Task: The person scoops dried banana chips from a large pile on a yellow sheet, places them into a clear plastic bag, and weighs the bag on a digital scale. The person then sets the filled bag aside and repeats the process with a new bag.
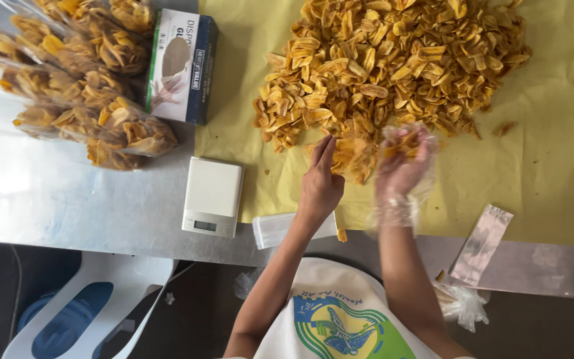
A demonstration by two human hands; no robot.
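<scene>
Banana chips (pixel 393 60) lie heaped on yellow paper (pixel 553 159); the gloved right hand (pixel 403 166) clenches a handful at the heap's near edge, mid-scoop. The bare left hand (pixel 320 183), open-fingered, rests flat beside it. The scale (pixel 212 196) sits close for 1 portion.

Steel counter (pixel 68 199), yellow paper sheet (pixel 539 159) over its right part. Top left: filled clear bags (pixel 81 80) in a heap, glove box (pixel 181 63) just beside, edge overlapping sheet. White scale (pixel 212 196) near counter's front, partly on sheet's corner; flat clear plastic box (pixel 275 229) just right of it at front edge. Empty clear pouch (pixel 481 244) lying tilted at sheet's lower right, half on bare steel. Crumpled plastic (pixel 463 302) below counter edge, right. On floor, lower left: white stool (pixel 94 292) w/ blue inner part. Stray crumb (pixel 505 127) on sheet, right of centre.
</scene>
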